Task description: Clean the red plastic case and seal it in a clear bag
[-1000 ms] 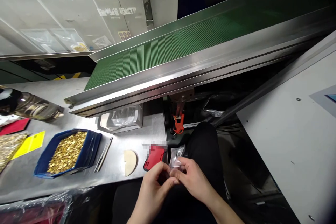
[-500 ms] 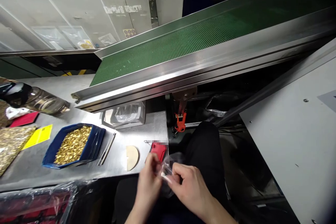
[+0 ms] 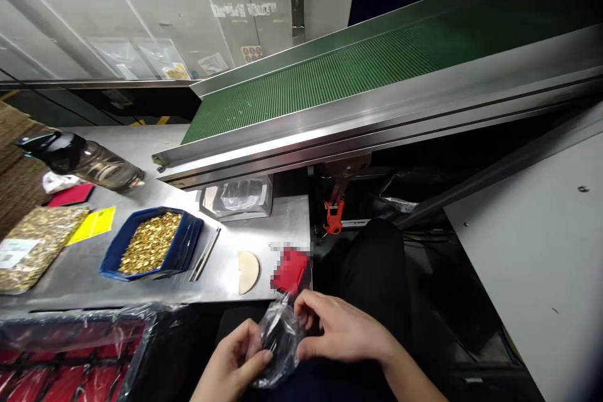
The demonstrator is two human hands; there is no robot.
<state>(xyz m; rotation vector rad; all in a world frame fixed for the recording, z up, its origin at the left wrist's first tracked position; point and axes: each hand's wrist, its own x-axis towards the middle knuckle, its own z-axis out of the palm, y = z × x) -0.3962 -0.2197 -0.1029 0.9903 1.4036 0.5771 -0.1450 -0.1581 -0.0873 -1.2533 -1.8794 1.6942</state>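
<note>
A clear plastic bag [image 3: 279, 340] is held over my lap, its plastic crumpled and spread between both hands. My left hand [image 3: 241, 352] pinches the bag's left side between thumb and fingers. On the bag's right side, my right hand [image 3: 336, 330] has its fingers curled against the plastic. Just beyond the bag, a red item [image 3: 291, 269], partly blurred out, lies at the table's corner. To its left is a pale half-round piece [image 3: 248, 272] on the metal table.
A blue bin [image 3: 113, 257] of gold pieces, tweezers [image 3: 206, 254], a clear tray [image 3: 264, 201], a bottle [image 3: 106, 166] and a bag of gold pieces [image 3: 51, 235] rest on the table. A green conveyor [image 3: 306, 78] slopes above. A plastic-lined crate [image 3: 141, 326] holds red items.
The bag is spread wider and lower over my lap. My left hand has moved left and down, and the hands are farther apart. The view has shifted left.
</note>
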